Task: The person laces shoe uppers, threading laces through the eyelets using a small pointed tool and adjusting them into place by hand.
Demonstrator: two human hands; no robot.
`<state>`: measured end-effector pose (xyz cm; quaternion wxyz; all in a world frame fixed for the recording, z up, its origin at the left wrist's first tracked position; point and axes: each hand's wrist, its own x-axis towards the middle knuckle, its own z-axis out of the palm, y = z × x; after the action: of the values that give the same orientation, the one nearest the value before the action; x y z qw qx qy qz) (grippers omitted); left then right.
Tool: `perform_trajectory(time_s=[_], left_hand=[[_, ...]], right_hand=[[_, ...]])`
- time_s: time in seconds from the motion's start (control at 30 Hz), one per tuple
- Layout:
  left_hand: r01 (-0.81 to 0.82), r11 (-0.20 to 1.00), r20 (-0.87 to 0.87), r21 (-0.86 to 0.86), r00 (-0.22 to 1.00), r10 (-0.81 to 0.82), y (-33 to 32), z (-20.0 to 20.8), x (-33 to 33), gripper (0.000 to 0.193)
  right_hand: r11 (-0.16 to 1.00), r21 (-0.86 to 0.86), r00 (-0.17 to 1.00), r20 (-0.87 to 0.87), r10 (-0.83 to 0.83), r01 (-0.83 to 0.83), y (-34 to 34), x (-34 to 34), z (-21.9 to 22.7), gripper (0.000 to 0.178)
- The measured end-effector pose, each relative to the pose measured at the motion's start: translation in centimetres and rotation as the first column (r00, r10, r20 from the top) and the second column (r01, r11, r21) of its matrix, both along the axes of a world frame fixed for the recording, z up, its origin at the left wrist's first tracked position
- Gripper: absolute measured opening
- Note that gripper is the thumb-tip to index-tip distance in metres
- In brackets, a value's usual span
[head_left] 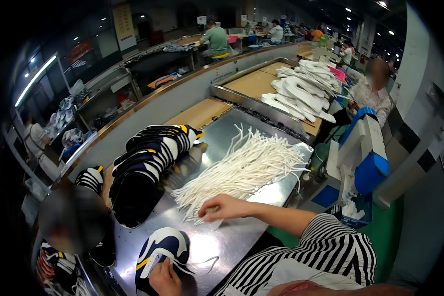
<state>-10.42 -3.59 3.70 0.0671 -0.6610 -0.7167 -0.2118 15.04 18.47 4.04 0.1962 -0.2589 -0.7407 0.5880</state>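
Near the table's front edge lies a navy and white shoe upper (170, 239) with a yellow stripe. My left hand (165, 278) is closed on it around the lacing area, and a loose white shoelace (202, 269) trails from it to the right. At the near end of a big pile of white shoelaces (246, 165), my right hand (224, 207) has its fingers curled inward by the lace ends. Whether a lace is between those fingers is hidden. A row of stacked shoe uppers (148, 158), navy, black, white and yellow, stands left of the pile.
A tray (249, 84) of white padded pieces (306, 89) adjoins the metal table (207, 241) at the far right. A blue and white machine (362, 153) stands to the right, with a seated person (372, 96) beyond. More uppers (59, 266) lie at lower left, beside a dark round blurred shape (74, 219).
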Motion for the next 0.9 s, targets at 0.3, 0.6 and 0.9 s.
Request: perform_trajectory(time_s=[0.3, 0.6, 0.9], left_hand=[[0.090, 0.970, 0.651, -0.226, 0.754, 0.082, -1.5, 0.4, -0.9, 0.025], [0.147, 0.730, 0.737, -0.668, -0.006, 0.676, -2.0, -1.0, -2.4, 0.037], [-0.094, 0.915, 0.801, -0.393, 0.454, 0.391, -1.6, -0.6, -2.2, 0.022]], right_hand=[[0.998, 0.056, 0.999, -0.047, -0.013, 0.016, -3.4, -9.3, -3.9, 0.047], [0.997, -0.074, 0.998, -0.055, -0.006, 0.002, -6.5, -9.5, -3.4, 0.051], [0.985, -0.135, 0.992, 0.081, -0.099, 0.109, -8.1, -9.9, -1.1, 0.040]])
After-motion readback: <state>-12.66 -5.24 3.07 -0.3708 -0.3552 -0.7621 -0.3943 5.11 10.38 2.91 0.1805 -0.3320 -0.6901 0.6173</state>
